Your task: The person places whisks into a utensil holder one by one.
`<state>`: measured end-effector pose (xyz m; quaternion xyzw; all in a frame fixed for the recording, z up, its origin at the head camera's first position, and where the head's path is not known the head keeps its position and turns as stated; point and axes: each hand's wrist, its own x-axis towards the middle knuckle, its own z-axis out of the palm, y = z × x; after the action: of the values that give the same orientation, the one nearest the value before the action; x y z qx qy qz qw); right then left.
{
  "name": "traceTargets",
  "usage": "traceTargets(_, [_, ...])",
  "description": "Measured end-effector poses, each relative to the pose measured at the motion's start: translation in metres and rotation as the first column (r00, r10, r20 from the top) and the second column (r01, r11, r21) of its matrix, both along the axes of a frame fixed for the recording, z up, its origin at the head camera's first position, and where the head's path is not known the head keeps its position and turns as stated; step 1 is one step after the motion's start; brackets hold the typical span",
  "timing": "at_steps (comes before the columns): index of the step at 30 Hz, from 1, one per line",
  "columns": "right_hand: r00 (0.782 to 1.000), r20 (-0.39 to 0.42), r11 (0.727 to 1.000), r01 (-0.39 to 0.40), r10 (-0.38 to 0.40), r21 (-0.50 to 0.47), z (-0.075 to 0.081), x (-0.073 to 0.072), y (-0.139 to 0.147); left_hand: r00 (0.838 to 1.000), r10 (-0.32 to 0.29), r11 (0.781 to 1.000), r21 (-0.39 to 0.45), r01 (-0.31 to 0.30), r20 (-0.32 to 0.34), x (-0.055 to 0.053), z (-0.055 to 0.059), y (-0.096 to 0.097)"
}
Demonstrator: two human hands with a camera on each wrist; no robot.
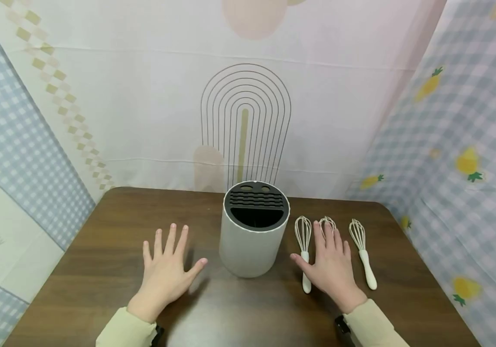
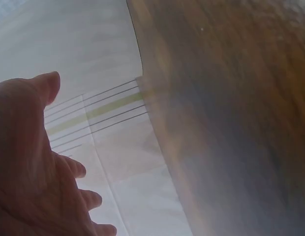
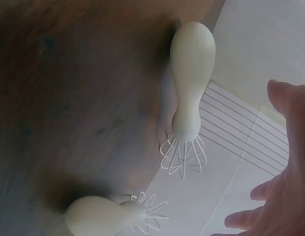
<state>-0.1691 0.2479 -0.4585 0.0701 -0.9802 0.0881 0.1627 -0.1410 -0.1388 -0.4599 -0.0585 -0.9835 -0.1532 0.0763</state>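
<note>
My left hand (image 1: 167,274) is spread flat with its fingers apart, left of a white cylindrical utensil holder (image 1: 248,255) with a black slotted top. My right hand (image 1: 332,270) is spread too, palm down over the middle whisk (image 1: 328,222), hiding most of it. To that hand's left lies a second white whisk (image 1: 303,233), partly behind the thumb. A third whisk (image 1: 365,255) lies slanted on the right. In the right wrist view, two whisk handles (image 3: 193,59) show apart from the fingers. Neither hand grips anything.
The brown wooden table (image 1: 113,231) has a rounded back edge against a white patterned cloth (image 1: 144,96). Blue checked cloth (image 1: 469,120) hangs on the right, and similar cloth (image 1: 22,106) on the left. The holder stands near the table's middle.
</note>
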Motion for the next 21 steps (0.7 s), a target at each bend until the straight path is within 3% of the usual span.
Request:
traceTargets(8, [0.999, 0.029, 0.988, -0.038, 0.043, -0.15, 0.001, -0.001, -0.005, 0.999, -0.008, 0.999, 0.052, 0.01, -0.042, -0.002, -0.002, -0.001])
traceTargets(14, [0.994, 0.104, 0.949, 0.001, 0.034, -0.315, 0.002, -0.005, -0.006, 0.996, -0.035, 0.988, 0.149, 0.047, -0.086, -0.006, 0.004, 0.003])
traceTargets(17, [0.979, 0.198, 0.881, 0.046, 0.055, -0.471, 0.005, -0.007, -0.006, 0.994, -0.053, 0.974, 0.215, 0.074, -0.1, -0.007, 0.011, 0.007])
traceTargets(21, [0.941, 0.319, 0.724, 0.145, 0.109, -0.674, 0.008, -0.009, -0.007, 0.991, -0.079, 0.943, 0.313, 0.11, -0.112, -0.009, 0.021, 0.014])
